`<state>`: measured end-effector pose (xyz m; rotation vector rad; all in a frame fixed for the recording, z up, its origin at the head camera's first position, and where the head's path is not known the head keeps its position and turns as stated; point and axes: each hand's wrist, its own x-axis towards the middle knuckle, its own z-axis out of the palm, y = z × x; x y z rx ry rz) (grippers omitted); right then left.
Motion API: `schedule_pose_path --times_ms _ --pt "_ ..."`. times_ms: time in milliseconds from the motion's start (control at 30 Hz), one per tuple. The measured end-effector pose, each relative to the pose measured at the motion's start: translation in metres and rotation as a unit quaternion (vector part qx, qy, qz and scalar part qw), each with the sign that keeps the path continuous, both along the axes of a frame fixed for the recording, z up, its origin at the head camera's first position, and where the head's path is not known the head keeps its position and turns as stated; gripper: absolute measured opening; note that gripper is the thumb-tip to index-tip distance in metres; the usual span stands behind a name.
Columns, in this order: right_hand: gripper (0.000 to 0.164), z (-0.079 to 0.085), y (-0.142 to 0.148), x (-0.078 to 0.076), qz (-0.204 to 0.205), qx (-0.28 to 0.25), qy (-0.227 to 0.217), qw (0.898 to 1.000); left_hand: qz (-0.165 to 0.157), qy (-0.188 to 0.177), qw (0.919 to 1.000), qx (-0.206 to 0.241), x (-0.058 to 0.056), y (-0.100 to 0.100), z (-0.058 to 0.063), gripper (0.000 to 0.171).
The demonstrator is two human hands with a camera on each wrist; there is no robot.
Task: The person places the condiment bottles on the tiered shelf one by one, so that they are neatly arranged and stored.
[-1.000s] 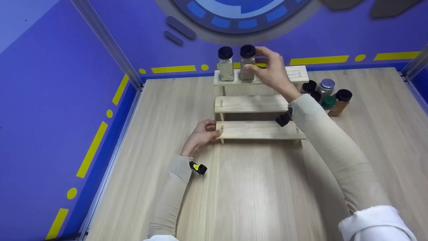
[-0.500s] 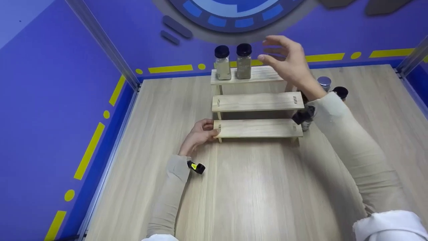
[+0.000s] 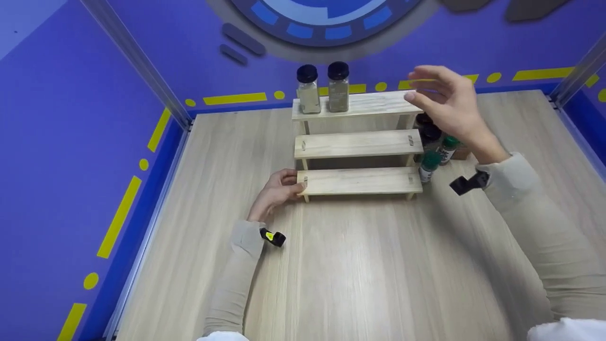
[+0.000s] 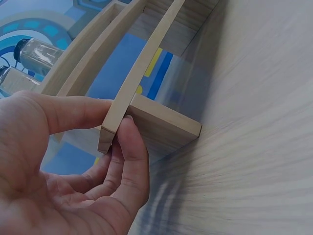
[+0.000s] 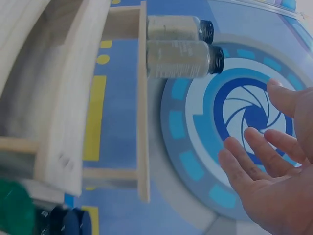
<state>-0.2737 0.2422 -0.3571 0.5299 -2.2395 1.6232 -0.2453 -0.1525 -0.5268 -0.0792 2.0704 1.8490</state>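
Note:
A three-tier wooden rack stands on the table. My left hand pinches the left end of its lowest shelf, thumb on top and fingers beneath, as the left wrist view also shows. Two glass spice jars with black lids stand upright on the left part of the top shelf: a pale one at the end and a greyish-green one beside it. My right hand hovers in the air past the top shelf's right end, fingers spread and holding nothing; in the right wrist view it is apart from both jars.
Right of the rack, several more spice jars stand close together, among them a green-lidded one near the lowest shelf and a black-lidded one, partly hidden by my right arm. A blue panel wall bounds the table at the back and left.
My right hand has let go of the greyish-green jar, leaving it on the top shelf, and has moved right, away from it. The left hand keeps its grip on the lowest shelf.

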Motion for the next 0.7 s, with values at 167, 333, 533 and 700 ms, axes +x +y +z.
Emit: schedule_pose_path --times_ms 167,333,533,700 --pt "0.045 -0.009 0.017 0.010 -0.007 -0.011 -0.013 1.000 -0.001 -0.003 1.0000 0.007 0.002 0.000 0.000 0.049" --pt "0.047 -0.023 0.032 0.018 -0.008 0.004 -0.024 1.000 -0.004 -0.002 1.0000 0.002 0.002 -0.001 0.000 0.048" --pt "0.049 -0.046 0.049 0.030 -0.010 0.021 -0.034 0.999 -0.001 -0.005 1.0000 -0.002 0.002 0.000 -0.001 0.046" --pt "0.049 -0.067 0.059 0.040 -0.008 0.019 -0.052 0.998 0.000 0.000 1.0000 0.005 0.001 0.002 0.001 0.045"
